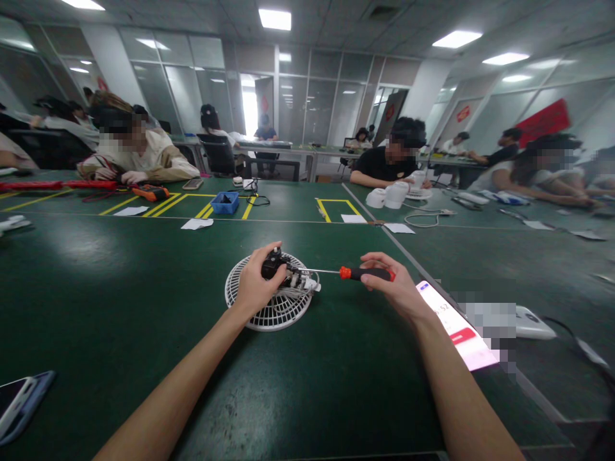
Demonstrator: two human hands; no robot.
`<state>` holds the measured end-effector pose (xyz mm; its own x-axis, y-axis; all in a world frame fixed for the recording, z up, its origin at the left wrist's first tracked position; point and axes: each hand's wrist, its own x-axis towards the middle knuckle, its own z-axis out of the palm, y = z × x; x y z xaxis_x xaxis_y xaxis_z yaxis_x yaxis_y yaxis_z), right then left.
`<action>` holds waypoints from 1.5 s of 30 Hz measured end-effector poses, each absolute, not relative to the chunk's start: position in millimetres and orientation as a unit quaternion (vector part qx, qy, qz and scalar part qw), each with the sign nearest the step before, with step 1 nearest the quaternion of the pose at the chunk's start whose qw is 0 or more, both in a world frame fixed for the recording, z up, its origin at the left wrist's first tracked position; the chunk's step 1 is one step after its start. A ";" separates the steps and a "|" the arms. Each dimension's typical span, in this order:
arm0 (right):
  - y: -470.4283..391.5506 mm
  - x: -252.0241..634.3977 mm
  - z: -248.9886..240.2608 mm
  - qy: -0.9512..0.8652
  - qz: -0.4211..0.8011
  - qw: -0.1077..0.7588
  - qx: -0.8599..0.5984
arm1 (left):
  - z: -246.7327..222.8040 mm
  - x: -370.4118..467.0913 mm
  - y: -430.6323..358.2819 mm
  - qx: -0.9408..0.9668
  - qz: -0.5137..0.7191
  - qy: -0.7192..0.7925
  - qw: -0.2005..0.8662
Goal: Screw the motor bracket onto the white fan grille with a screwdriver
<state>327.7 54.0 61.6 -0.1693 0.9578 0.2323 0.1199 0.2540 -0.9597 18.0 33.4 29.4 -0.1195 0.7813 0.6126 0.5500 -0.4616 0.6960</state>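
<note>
A round white fan grille (283,315) lies on the green table (144,307). On top of it is a black motor unit (273,264) with white wires and small white parts on its right side. My left hand (257,282) is closed round the motor unit, thumb toward me. My right hand (389,282) grips the red and black handle of a screwdriver (364,273). Its shaft points left and level, and the tip reaches the parts beside the motor; the exact contact spot is too small to make out.
A lit phone (456,330) lies right of my right forearm, beside a white device (533,322). Another phone (22,400) is at the left edge. Farther back are a blue bin (225,202), paper slips, white cups (394,194) and several people seated at tables.
</note>
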 end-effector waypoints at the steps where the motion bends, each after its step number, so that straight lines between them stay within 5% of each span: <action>1: 54.4 328.6 61.2 -0.633 0.430 0.482 -0.427 | 29.1 17.7 33.6 0.655 0.549 0.508 0.105; 11: 47.4 322.8 69.4 -0.596 0.541 0.358 -0.474 | 27.3 15.5 34.5 0.645 0.557 0.511 0.116; 21: 52.6 329.4 62.5 -0.621 0.467 0.474 -0.415 | 26.3 16.6 35.2 0.638 0.568 0.509 0.108; 29: 50.2 323.1 67.6 -0.544 0.588 0.388 -0.456 | 27.1 17.0 33.7 0.634 0.570 0.511 0.108; 45: 49.1 325.7 65.9 -0.624 0.502 0.432 -0.414 | 28.6 15.2 30.5 0.657 0.556 0.501 0.095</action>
<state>325.7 49.1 65.9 -0.2834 0.9510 0.1239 0.0840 0.1533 -0.9846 15.2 30.5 28.6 -0.1199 0.7628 0.6355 0.5525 -0.4805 0.6811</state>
